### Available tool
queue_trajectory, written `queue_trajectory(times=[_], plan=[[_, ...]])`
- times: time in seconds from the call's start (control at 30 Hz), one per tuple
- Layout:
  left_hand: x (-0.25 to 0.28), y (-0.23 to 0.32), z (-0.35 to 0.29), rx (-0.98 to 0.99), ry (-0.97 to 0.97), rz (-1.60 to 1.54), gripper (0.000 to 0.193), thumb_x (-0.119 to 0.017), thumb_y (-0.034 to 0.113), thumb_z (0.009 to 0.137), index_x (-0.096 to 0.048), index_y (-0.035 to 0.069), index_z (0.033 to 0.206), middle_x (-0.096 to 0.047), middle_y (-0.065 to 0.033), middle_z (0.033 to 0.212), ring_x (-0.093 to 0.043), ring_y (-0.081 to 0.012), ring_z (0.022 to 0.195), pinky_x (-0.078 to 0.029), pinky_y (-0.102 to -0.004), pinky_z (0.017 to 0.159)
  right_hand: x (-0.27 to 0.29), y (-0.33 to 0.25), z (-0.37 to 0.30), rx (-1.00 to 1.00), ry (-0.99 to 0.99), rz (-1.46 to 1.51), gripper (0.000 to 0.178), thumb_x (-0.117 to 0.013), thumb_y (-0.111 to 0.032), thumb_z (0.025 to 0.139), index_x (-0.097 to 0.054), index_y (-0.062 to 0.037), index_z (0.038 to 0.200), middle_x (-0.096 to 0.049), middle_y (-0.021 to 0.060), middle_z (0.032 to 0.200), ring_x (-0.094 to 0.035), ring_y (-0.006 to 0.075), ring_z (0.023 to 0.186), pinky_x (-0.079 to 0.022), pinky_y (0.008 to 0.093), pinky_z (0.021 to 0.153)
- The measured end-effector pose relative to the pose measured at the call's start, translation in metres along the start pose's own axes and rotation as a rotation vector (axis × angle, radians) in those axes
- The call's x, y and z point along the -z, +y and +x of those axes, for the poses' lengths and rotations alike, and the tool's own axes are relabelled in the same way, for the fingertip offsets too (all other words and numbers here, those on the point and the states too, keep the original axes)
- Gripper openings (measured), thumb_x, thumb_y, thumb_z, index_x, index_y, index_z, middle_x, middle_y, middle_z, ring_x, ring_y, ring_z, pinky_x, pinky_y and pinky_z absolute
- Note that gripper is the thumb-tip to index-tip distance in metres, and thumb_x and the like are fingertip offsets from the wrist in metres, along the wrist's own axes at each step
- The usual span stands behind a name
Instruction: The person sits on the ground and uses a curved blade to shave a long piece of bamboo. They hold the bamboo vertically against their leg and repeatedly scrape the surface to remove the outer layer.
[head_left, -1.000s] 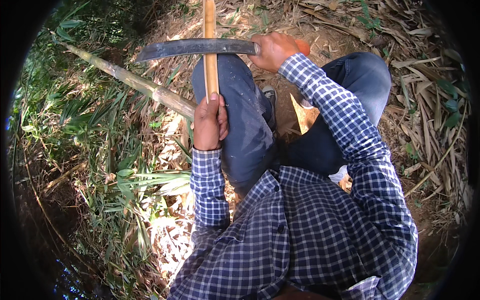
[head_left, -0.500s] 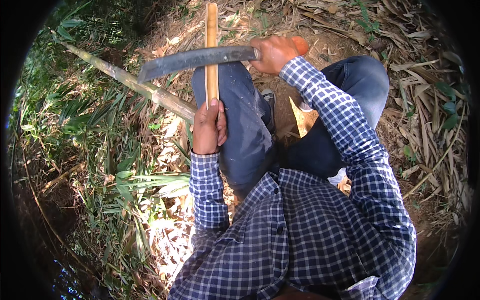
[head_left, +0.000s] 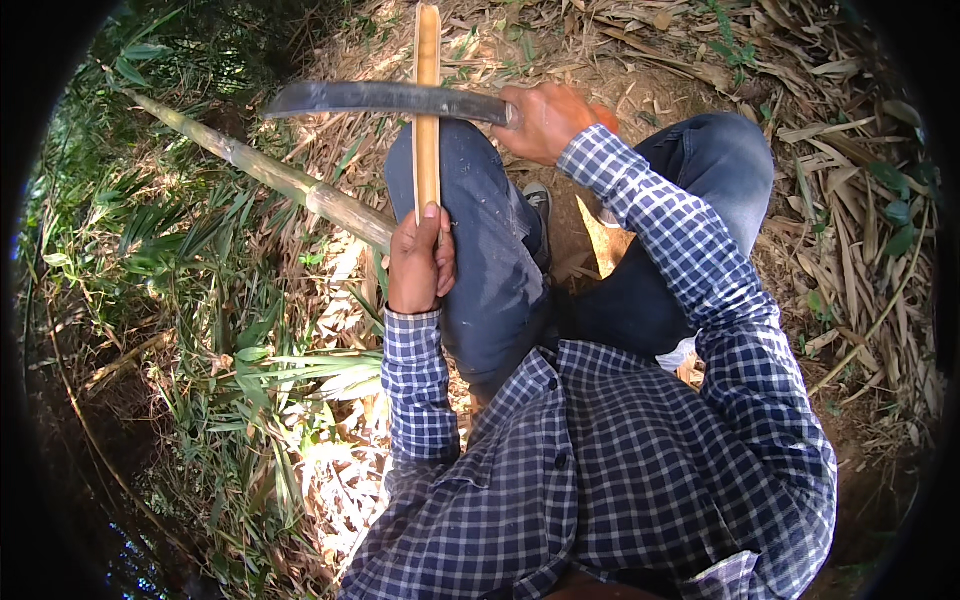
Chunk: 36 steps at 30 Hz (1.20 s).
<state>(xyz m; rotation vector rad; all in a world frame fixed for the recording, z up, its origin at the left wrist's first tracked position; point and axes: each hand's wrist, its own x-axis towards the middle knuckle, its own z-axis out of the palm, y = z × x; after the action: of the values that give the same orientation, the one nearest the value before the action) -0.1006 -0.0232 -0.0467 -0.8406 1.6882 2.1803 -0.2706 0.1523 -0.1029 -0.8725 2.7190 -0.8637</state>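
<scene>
My left hand (head_left: 420,258) is closed round the near end of a split bamboo strip (head_left: 427,168), thumb on top. The strip points away from me over my left knee, its pale hollow inner face turned up. My right hand (head_left: 548,122) grips the handle of a machete (head_left: 385,98), and its fingers hide most of that handle. The dark, slightly curved blade lies crosswise over the strip, above the knee, with its tip out to the left. Whether the edge bites into the bamboo I cannot tell.
A long bamboo pole (head_left: 270,172) slants from the far left towards my left knee. Green leaves (head_left: 330,367) and undergrowth fill the left side. Dry bamboo leaves (head_left: 840,160) cover the ground at right. My bent knees (head_left: 730,165) frame the work.
The machete's blade has swung so that its tip lies farther away and more to the left. My right hand has turned, covering more of the orange handle. My left hand has barely moved.
</scene>
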Motion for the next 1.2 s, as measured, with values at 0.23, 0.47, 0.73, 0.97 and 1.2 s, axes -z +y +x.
queue_trajectory(times=[0.23,0.47,0.73,0.97,1.2], plan=[[-0.008,0.007,0.0,0.015,0.022,0.011,0.03,-0.043,0.034,0.105,-0.048,0.01,0.088,-0.034,0.0041,0.052,-0.026,-0.0044,0.035,-0.021,-0.0215,0.031,-0.002,-0.005,-0.003,-0.023,-0.055,-0.016,0.034,-0.066,-0.038,0.079,-0.069,-0.0087,0.095,-0.069,0.0163,0.073,-0.07,0.0343,0.072,-0.055,0.0479,0.068],[0.0,0.002,0.002,0.003,-0.013,0.013,0.03,-0.041,0.032,0.106,-0.048,0.009,0.088,-0.034,0.0038,0.052,-0.025,-0.0049,0.034,-0.022,-0.0216,0.031,0.0,-0.003,-0.005,0.133,-0.07,-0.098,0.035,-0.067,-0.036,0.078,-0.069,-0.0091,0.099,-0.069,0.0171,0.072,-0.069,0.0361,0.066,-0.056,0.049,0.067],[0.001,0.001,0.001,0.002,0.003,0.03,0.029,-0.041,0.03,0.106,-0.048,0.009,0.088,-0.034,0.0037,0.052,-0.026,-0.005,0.034,-0.023,-0.0218,0.031,0.0,0.002,-0.002,0.051,-0.089,-0.016,0.027,-0.066,-0.037,0.081,-0.068,-0.0109,0.088,-0.068,0.0157,0.068,-0.068,0.0354,0.064,-0.055,0.0486,0.065],[-0.004,0.005,0.0,-0.006,0.02,0.048,0.03,-0.042,0.032,0.106,-0.048,0.009,0.088,-0.034,0.0037,0.052,-0.026,-0.0047,0.035,-0.023,-0.0216,0.031,-0.009,0.001,-0.001,0.007,-0.02,-0.047,0.031,-0.067,-0.037,0.079,-0.072,-0.0122,0.098,-0.067,0.0145,0.065,-0.068,0.0331,0.061,-0.056,0.0479,0.063],[-0.006,0.006,0.002,-0.008,0.031,0.087,0.03,-0.042,0.032,0.106,-0.048,0.009,0.088,-0.034,0.0038,0.052,-0.026,-0.0048,0.035,-0.022,-0.0219,0.031,-0.004,0.014,0.016,-0.13,-0.002,-0.035,0.031,-0.065,-0.036,0.08,-0.072,-0.0112,0.098,-0.07,0.0139,0.07,-0.069,0.0321,0.062,-0.057,0.0473,0.062]])
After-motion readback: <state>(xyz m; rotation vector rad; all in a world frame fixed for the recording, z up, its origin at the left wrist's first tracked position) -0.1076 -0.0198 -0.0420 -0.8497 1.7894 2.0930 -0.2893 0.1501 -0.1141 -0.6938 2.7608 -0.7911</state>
